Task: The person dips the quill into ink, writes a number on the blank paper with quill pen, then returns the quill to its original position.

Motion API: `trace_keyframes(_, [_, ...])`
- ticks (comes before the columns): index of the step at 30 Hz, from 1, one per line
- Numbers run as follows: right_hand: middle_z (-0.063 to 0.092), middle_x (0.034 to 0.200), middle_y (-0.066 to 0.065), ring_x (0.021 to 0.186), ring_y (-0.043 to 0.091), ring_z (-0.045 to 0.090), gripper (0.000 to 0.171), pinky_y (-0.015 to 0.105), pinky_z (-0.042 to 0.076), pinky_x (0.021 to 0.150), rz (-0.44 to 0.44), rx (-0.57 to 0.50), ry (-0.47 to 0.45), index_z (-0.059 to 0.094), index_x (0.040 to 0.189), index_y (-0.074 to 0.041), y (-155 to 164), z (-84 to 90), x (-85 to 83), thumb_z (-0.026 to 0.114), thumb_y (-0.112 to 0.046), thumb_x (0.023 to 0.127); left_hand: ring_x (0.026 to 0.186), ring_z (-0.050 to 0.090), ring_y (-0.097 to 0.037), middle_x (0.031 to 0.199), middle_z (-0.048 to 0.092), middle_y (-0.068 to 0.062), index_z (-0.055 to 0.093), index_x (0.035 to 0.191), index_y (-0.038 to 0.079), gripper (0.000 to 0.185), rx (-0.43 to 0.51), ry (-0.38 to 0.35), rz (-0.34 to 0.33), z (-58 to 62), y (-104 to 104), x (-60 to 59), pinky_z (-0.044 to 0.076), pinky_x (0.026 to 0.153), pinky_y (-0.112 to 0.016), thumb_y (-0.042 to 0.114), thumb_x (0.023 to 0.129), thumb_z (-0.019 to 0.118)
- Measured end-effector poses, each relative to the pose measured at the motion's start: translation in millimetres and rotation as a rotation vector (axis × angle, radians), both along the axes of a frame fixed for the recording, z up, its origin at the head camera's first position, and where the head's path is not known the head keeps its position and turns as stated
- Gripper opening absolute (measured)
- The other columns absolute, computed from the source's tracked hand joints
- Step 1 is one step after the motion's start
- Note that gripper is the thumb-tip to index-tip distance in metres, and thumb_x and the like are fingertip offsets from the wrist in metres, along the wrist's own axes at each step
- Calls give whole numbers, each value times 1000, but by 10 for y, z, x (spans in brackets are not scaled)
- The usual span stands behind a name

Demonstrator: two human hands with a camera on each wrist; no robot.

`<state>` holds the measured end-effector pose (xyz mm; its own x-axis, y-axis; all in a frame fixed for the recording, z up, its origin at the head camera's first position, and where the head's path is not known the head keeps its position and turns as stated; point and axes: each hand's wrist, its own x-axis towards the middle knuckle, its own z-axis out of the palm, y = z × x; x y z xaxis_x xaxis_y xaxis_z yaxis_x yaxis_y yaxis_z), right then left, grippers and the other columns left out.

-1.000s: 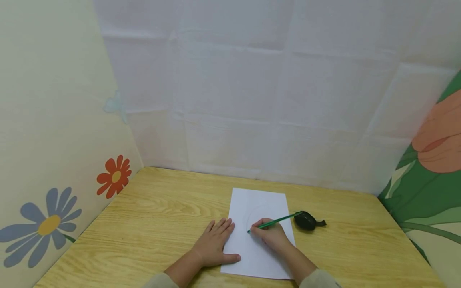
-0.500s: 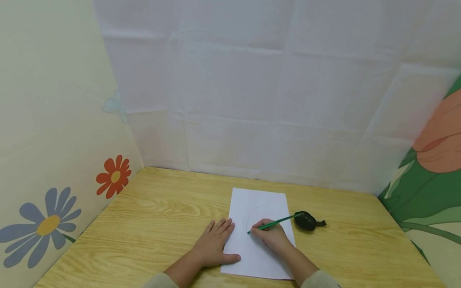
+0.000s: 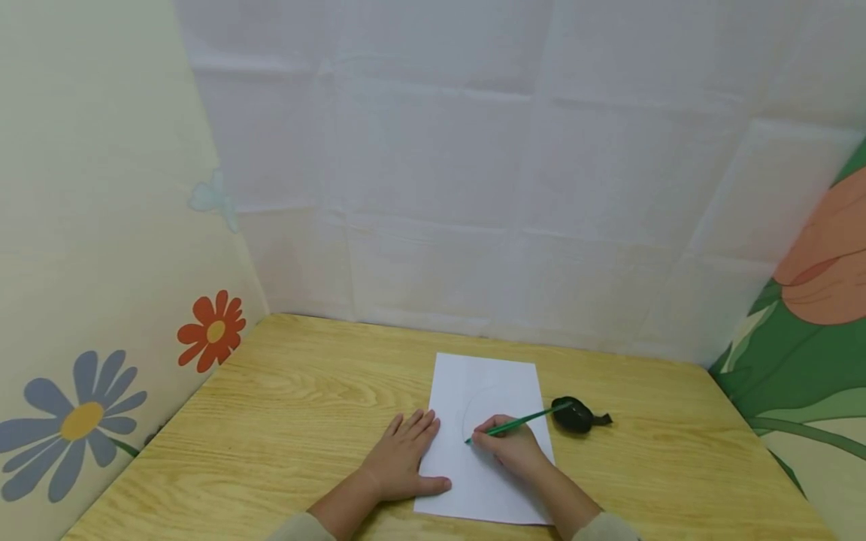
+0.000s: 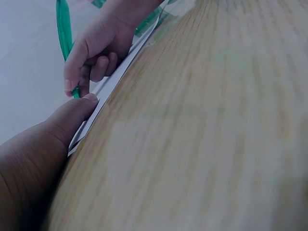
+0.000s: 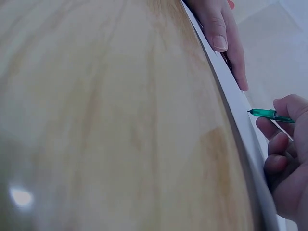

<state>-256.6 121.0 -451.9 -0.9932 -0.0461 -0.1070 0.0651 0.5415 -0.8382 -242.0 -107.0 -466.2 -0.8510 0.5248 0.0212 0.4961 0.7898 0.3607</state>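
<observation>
A white sheet of paper (image 3: 497, 383) lies on the wooden table (image 3: 304, 406), with a faint curved pencil line on it. My right hand (image 3: 510, 447) pinches a green pencil (image 3: 521, 422) whose tip touches the sheet near the curve. The same green pencil (image 5: 269, 114) and my right hand (image 5: 286, 159) show in the right wrist view. My left hand (image 3: 404, 454) lies flat, fingers straight, pressing the sheet's left edge. In the left wrist view my left thumb (image 4: 72, 115) rests on the paper's edge (image 4: 113, 82) beside the green pencil (image 4: 63, 33).
A small black object (image 3: 575, 415) with a short strap lies on the table just right of the paper. Walls close the table in: a flowered panel (image 3: 81, 421) on the left, white cloth (image 3: 473, 188) behind, a green and orange panel (image 3: 812, 338) on the right.
My right hand and the pencil tip have slid slightly toward me down the curved line. The left hand has not moved.
</observation>
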Motion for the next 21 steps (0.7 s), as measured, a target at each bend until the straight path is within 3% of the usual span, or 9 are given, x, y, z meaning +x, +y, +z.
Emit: trace_keyframes(21, [60, 66, -9, 54, 10, 46, 17, 21, 40, 51, 28, 24, -8, 72, 90, -11, 13, 46, 98, 75, -27, 84, 152, 21, -30, 162, 26, -10, 32, 153, 7, 102, -7, -1, 2, 1, -23, -5, 13, 122, -55, 76, 81, 53])
